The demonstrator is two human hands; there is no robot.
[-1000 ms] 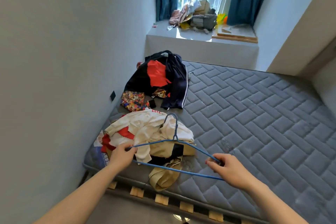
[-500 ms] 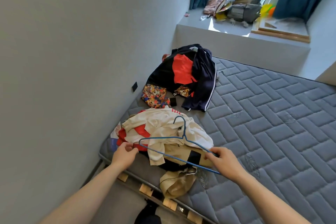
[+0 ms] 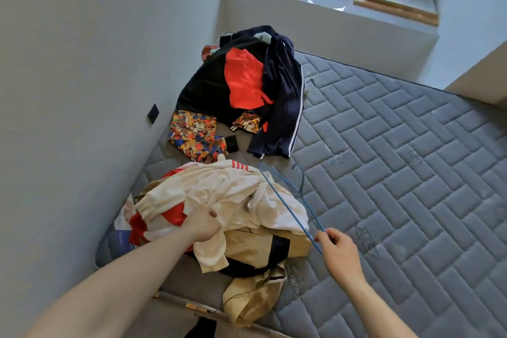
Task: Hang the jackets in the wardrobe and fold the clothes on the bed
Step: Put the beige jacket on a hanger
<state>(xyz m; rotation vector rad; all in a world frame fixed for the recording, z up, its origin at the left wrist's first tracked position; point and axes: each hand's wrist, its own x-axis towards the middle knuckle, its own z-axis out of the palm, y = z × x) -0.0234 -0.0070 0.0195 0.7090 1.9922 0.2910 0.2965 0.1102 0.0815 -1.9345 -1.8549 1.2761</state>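
A heap of clothes lies at the near left corner of the grey quilted mattress [image 3: 397, 173]: a cream and red jacket [image 3: 219, 195] on top, a tan garment [image 3: 263, 247] under it. My left hand [image 3: 201, 223] grips the cream jacket's cloth. My right hand [image 3: 338, 251] pinches one end of a thin blue wire hanger [image 3: 290, 200], which slants away over the heap with its hook above the mattress. Farther back lie a dark navy jacket with a red panel [image 3: 247, 85] and a colourful patterned garment [image 3: 194, 134].
A grey wall runs along the left with a black socket [image 3: 153, 113]. Behind the bed a raised window ledge [image 3: 329, 16] holds bags and clutter. Wooden bed slats [image 3: 192, 307] show at the near edge. The right part of the mattress bears nothing.
My left hand let go of the hanger and took hold of the cream jacket. The hanger swung round in my right hand alone. The camera tilted down and nearer the heap.
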